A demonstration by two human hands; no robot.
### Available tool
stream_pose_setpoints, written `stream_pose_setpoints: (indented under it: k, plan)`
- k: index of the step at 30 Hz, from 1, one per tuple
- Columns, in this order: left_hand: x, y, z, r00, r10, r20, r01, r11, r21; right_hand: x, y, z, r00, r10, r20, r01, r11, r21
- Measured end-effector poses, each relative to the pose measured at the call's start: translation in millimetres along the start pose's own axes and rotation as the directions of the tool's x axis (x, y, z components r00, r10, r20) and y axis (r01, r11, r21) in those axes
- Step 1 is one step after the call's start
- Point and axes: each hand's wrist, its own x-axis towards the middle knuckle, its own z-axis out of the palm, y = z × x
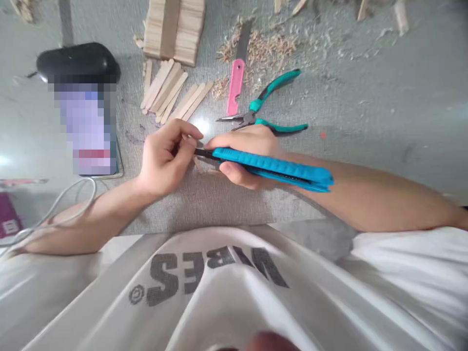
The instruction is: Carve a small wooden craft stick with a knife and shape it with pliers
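Observation:
My right hand [252, 141] is closed around a blue snap-off utility knife [272, 165], whose dark blade end points left toward my other hand. Thumb and forefinger of my left hand [163, 158] are pinched together at the blade's tip. What they hold, if anything, is hidden by the fingers. Slivers of wood [210, 172] lie on the grey tabletop just below the blade. Right above my hands rest teal-handled needle-nose pliers [249, 117], their handles spread. Several loose craft sticks [166, 90] lie past my left hand.
A bundle of craft sticks [188, 31] stands at the back. Beside it are a pink folding saw [236, 85] and wood shavings [278, 46]. On the left, a phone [89, 131] leans by a black rounded object [78, 61], with a white cable [91, 195] near my forearm.

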Motion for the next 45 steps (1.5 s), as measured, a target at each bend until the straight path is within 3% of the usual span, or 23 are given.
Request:
stream_pose_setpoints:
  k: [19, 26, 35, 45]
  plan:
    - [-0.6, -4.3, -1.6, 1.000, 0.016, -0.001, -0.016, 1.000, -0.005, -0.4, -0.4, -1.8, 1.000, 0.012, 0.002, -0.012, 1.000, -0.015]
    - [-0.6, -3.3, -0.9, 1.000, 0.023, -0.001, -0.023, 1.000, 0.003, -1.0, 1.4, -3.2, 0.996, 0.043, 0.077, -0.042, 0.999, -0.017]
    - [-0.7, -3.0, -0.9, 1.000, 0.006, 0.001, -0.006, 1.000, -0.002, 1.0, -0.1, -2.5, 1.000, 0.004, 0.007, -0.004, 1.000, 0.008]
    - [-1.2, -2.5, -1.0, 1.000, -0.011, 0.007, 0.011, 1.000, -0.003, -0.7, 1.5, -2.0, 0.999, 0.033, 0.039, -0.033, 0.999, 0.005]
